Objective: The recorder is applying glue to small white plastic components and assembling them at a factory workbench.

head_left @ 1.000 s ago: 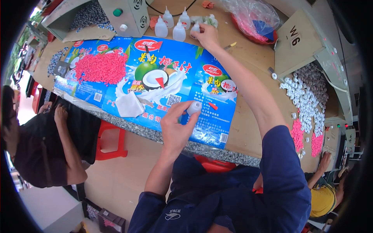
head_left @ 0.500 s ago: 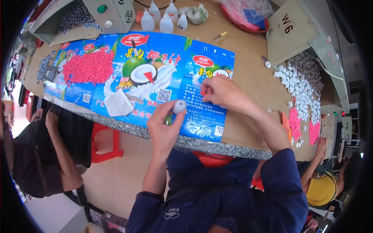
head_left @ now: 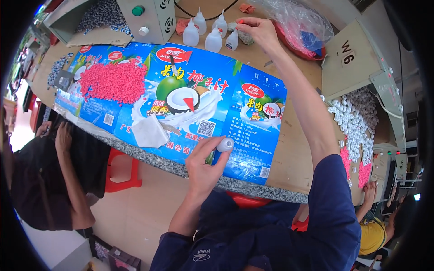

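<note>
My left hand (head_left: 205, 165) grips a small white plastic bottle (head_left: 225, 145) above the front of the blue printed sheet (head_left: 253, 149), its round open end facing up. Stretched across to the far side, my right hand (head_left: 261, 32) has its fingertips pinched on a small red piece (head_left: 241, 21), too small to identify. Just below those fingertips stands a small squeeze bottle (head_left: 232, 40) with a narrow tip. Several larger white squeeze bottles (head_left: 213, 40) are grouped to its left. A folded white cloth (head_left: 150, 131) lies on the sheet left of my left hand.
A pile of pink pellets (head_left: 113, 82) covers the sheet's left part. White round parts (head_left: 350, 119) spill from a grey box (head_left: 350, 58) at right. A red basin (head_left: 298, 40) with plastic film stands at the back. Other people (head_left: 49, 176) sit at both sides.
My right hand has swung from above the sheet to the far squeeze bottles, the red piece still in its fingertips. My left hand keeps the bottle; the whole view has shifted slightly.
</note>
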Demonstrator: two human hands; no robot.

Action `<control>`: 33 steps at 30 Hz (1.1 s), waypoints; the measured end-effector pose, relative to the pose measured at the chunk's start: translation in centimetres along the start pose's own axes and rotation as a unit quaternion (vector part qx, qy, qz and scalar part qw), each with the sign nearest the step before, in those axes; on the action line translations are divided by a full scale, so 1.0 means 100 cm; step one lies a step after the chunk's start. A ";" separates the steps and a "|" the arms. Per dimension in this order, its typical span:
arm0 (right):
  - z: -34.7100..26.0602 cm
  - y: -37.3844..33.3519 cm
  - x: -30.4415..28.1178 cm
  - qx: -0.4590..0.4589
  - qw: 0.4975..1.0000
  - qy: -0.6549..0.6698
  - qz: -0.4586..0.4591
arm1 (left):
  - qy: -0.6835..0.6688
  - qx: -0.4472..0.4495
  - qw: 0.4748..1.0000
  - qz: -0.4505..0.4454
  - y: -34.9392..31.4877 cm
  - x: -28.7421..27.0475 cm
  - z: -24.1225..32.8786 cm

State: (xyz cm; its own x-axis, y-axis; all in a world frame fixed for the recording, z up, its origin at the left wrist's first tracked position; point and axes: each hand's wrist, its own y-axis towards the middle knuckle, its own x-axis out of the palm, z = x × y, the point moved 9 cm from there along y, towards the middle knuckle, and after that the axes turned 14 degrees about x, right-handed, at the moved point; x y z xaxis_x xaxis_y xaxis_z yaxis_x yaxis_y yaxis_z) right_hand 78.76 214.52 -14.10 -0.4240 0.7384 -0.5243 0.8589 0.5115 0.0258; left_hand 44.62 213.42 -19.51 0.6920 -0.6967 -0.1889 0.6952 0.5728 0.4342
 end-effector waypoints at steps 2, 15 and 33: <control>-0.001 0.001 0.003 -0.007 1.000 -0.017 0.003 | 0.003 0.002 1.000 -0.001 0.002 0.000 0.000; -0.012 -0.008 0.012 -0.075 0.989 -0.125 0.027 | -0.002 -0.022 1.000 -0.004 0.000 -0.001 0.001; 0.103 -0.404 -0.276 0.181 0.946 -0.135 0.234 | -0.142 -0.012 0.976 -0.167 -0.049 0.108 0.054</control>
State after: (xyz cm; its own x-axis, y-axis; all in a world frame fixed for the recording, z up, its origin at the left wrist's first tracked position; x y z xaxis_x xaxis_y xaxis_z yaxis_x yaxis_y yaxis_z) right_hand 58.76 168.91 -9.45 0.0727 0.6834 -0.7265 0.9972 -0.0623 0.0411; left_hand 47.62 200.77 -18.87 0.3467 -0.9359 -0.0625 0.8792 0.3010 0.3692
